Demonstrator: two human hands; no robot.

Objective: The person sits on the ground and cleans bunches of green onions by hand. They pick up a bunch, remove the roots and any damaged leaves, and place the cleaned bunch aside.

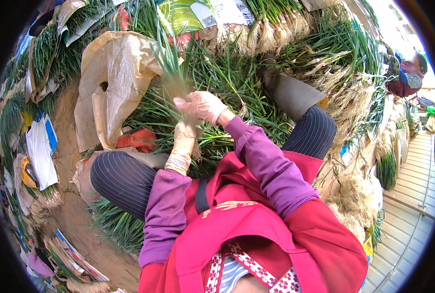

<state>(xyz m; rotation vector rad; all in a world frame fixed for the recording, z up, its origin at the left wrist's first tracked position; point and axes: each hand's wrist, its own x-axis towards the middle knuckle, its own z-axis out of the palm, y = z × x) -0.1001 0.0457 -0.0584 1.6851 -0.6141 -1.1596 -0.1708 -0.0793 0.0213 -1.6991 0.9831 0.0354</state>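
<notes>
My left hand (182, 148), in a pale thin glove, grips a bunch of green onion seedlings (170, 69) near its root end; roots hang out beneath the fingers. Just above it, my right hand (203, 106), gloved too, touches the stalks, its fingers partly blurred. Whether those fingers close on the bunch I cannot tell. The leaves point away from me. Under both hands lies a loose heap of green onion plants (225, 73) between my legs. Tied-looking bunches with pale roots (276, 31) rest at the heap's far side.
A woven plastic sack (118, 84) stands left of the heap, with a red bag piece (138, 140) by it. More rooted plants (349, 88) are piled at the right. Brown ground (67, 128) shows at the left. Another person (404, 78) is at the far right, near ribbed metal sheeting (404, 219).
</notes>
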